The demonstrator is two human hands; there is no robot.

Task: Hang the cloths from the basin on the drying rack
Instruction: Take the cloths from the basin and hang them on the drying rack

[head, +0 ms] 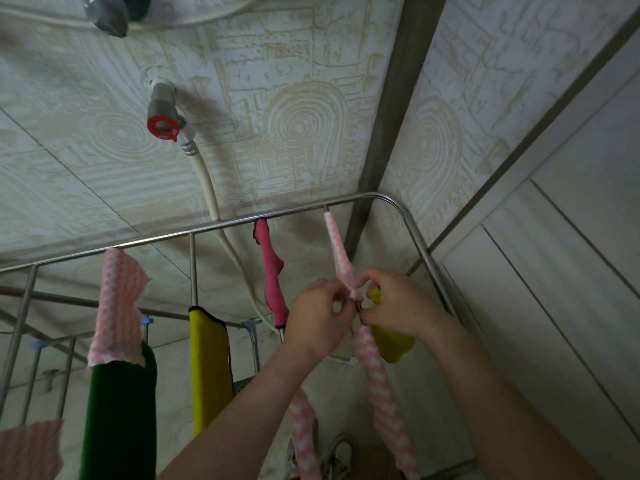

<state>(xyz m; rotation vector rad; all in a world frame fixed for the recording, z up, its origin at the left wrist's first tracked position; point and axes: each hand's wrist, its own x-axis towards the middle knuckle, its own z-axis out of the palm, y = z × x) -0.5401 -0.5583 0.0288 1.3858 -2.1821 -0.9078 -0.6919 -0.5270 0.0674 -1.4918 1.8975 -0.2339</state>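
1. As both hands are meeting near the rounded right-hand corner of the drying rack [221, 225], they are working on a pink-and-white cloth [337, 251] that is draped along the rack's rightmost cross rail.
2. The left hand [318, 313] is pinching the cloth from the left side, its fingers [337, 289] curling in around the bunched fabric.
3. The right hand [394, 306] is doing the same from the other side, thumb and forefinger closing on the same bunch, so the two hands are almost touching.
4. Above the hands the cloth is running in a tight, narrow strip up to the rack's far rail; below them a long twisted length is hanging down towards the floor.
5. A yellow-green cloth [394, 344] is showing just behind and below the right hand, partly hidden by it.
6. One rail to the left, a magenta cloth [273, 278] is lying bunched along its rail from the far edge forward.
7. Further left, a yellow cloth [207, 362] with a dark trim is hanging flat.
8. Towards the left end of the rack, a dark green cloth [121, 410] is hanging with a second pink checked cloth [117, 306] lying over its top.
9. At the lower left, the edge of another pink piece [31, 448] is just coming into view.
10. On the tiled wall behind the rack, a tap [164, 116] with a red handle is feeding a pale hose [207, 181] that is trailing down behind the rails.
11. Pale shoes [341, 452] are sitting on the floor below the hands.
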